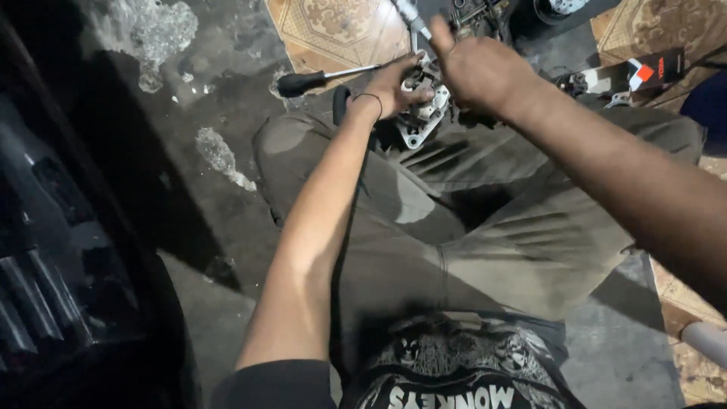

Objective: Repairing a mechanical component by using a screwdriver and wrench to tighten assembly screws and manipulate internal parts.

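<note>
I sit on the floor with my knees bent, and a silvery metal engine part (425, 113) rests between my knees. My left hand (397, 85) wraps around its left side and holds it steady. My right hand (477, 68) is closed around the handle of a metal tool (411, 15) that rises from the part toward the top of the view. The tool's lower end is hidden behind my hands.
A screwdriver with a black handle (301, 82) lies on the dark concrete floor just left of my left hand. Patterned tiles (333, 26) lie beyond. A small box with orange and white marks (642, 74) sits at the right. A dark vehicle body (53, 250) fills the left side.
</note>
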